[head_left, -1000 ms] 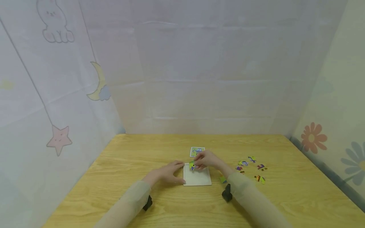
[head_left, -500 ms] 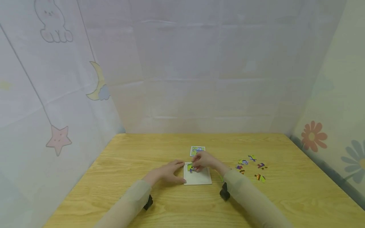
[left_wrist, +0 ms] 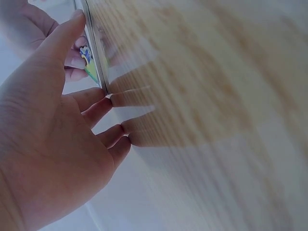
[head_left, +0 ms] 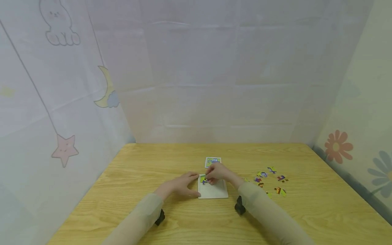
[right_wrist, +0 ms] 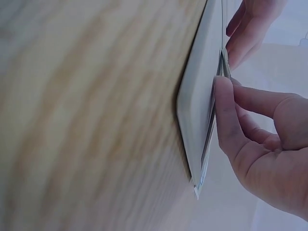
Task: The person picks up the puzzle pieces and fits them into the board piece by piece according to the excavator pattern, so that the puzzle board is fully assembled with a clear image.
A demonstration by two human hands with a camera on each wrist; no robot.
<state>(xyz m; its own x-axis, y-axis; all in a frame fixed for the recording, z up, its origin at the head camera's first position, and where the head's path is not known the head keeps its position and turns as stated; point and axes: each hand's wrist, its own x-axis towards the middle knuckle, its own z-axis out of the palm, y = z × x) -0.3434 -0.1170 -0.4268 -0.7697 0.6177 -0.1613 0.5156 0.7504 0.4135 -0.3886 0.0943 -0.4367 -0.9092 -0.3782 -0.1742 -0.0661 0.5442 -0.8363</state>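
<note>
A white puzzle tray point(head_left: 212, 193) lies flat on the wooden table. My right hand point(head_left: 218, 173) pinches a green, yellow and purple jigsaw piece point(head_left: 203, 179) at the tray's upper left corner. In the left wrist view the piece point(left_wrist: 87, 60) sits close against the tray's edge, and the right wrist view has thumb and forefinger point(right_wrist: 224, 103) on it, low over the tray. Along the tray's left side rests my left hand point(head_left: 182, 185), thumb near the lower corner and extended fingertips point(left_wrist: 103, 94) at the upper one. Part of the tray is hidden beneath the right hand.
Beyond the tray lies a small picture card point(head_left: 212, 160), partly covered by the right hand. Several loose jigsaw pieces point(head_left: 280, 191) are scattered on the table point(head_left: 147, 160) to the right, some partly behind the right forearm. Printed cloth point(head_left: 196, 85) hangs around the table.
My right hand has moved slightly left and down, bringing the jigsaw piece from over the tray into its upper left corner. The left hand has kept its place.
</note>
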